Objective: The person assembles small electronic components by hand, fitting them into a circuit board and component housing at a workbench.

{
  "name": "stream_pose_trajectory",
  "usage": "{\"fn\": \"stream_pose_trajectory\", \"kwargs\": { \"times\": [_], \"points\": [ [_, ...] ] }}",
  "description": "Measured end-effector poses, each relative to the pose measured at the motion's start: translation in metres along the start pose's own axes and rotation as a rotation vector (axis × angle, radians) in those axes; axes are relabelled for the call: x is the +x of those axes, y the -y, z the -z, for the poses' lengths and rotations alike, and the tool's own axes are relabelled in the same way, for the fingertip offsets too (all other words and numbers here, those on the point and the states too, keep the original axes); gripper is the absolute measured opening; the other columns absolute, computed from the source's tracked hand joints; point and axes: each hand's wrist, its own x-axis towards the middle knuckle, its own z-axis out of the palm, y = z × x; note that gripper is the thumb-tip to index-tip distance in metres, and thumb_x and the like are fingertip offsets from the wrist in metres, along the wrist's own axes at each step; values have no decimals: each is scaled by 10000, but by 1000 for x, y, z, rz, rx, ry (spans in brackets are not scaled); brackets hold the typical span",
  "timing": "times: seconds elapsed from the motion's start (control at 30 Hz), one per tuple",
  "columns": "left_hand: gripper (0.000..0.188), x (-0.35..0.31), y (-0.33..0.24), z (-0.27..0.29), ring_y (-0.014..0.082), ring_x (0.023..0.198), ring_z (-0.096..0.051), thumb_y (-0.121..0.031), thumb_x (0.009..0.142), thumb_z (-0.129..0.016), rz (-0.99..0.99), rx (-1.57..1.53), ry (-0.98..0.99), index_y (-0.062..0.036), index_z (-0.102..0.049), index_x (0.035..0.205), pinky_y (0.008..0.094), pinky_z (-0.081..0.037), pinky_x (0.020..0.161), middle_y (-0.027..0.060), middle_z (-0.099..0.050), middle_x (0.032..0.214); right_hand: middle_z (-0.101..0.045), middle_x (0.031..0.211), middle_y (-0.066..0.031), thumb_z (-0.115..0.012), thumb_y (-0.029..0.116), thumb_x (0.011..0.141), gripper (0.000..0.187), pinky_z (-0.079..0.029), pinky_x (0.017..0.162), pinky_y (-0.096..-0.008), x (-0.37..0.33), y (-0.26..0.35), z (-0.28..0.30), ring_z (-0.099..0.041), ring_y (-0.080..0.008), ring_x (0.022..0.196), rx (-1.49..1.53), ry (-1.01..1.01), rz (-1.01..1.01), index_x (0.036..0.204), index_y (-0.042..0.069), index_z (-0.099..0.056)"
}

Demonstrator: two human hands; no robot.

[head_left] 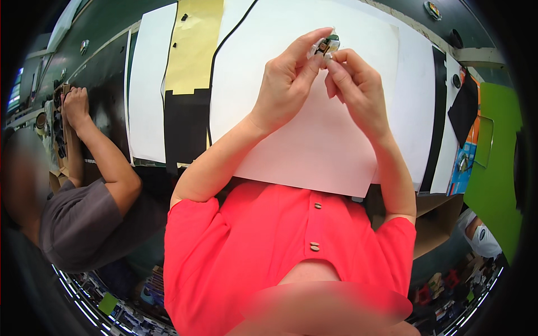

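Note:
Both my hands meet over the far middle of the white work sheet (302, 145). Between the thumb and fingers of my left hand (283, 84) is a small electronic-looking part (332, 43), with clear plastic, green and brownish bits. My right hand (360, 89) pinches the near right edge of the same part, its thumb and forefinger close together. The fingertips hide some of the part, and its exact kind is too small to make out.
Left of the sheet lie a yellow paper strip (197, 61) with small black pieces, a black strip (186, 126) and a dark cable (219, 47). A co-worker's arm (106, 143) reaches along the left. A green panel (496, 162) stands at right.

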Motion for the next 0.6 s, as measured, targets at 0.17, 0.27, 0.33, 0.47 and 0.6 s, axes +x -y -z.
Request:
{"fn": "stream_pose_trajectory", "kwargs": {
  "times": [0.17,0.27,0.33,0.47,0.6],
  "points": [
    [402,1,-4,-3,158,928,-723,-42,1023,-571,-92,18,10,-64,-547,1424,285,-571,819,106,-742,1085,-558,671,14,-548,150,1056,175,-394,573,-221,2,1,9,-520,-51,627,2,22,10,981,10,-622],
    [407,2,-3,0,203,1024,-732,-42,1022,-574,-95,16,55,-48,-537,1426,311,-579,885,123,-737,1138,-558,670,15,-550,151,1053,177,-389,567,-226,3,2,12,-515,-52,622,-6,6,29,981,13,-635],
    [398,2,-8,-3,209,993,-736,-29,1014,-576,-94,12,49,-48,-558,1411,312,-584,869,141,-737,1127,-558,668,17,-557,154,1049,172,-387,560,-229,3,1,13,-514,-55,617,-77,23,64,987,21,-646],
    [447,2,-22,-2,114,1037,-643,-13,1038,-542,92,-132,78,10,-476,1479,258,-510,912,82,-693,1159,-560,665,-2,-577,136,1027,149,-398,553,-254,2,-2,14,-512,-67,607,-181,-9,81,968,26,-659],
    [475,-1,-13,5,96,1020,-625,-10,1045,-531,81,41,143,2,-447,1512,240,-495,899,72,-684,1161,-569,667,-17,-592,118,1013,135,-406,556,-271,1,-4,11,-512,-81,603,-179,-46,127,957,10,-652]
  ]
}}
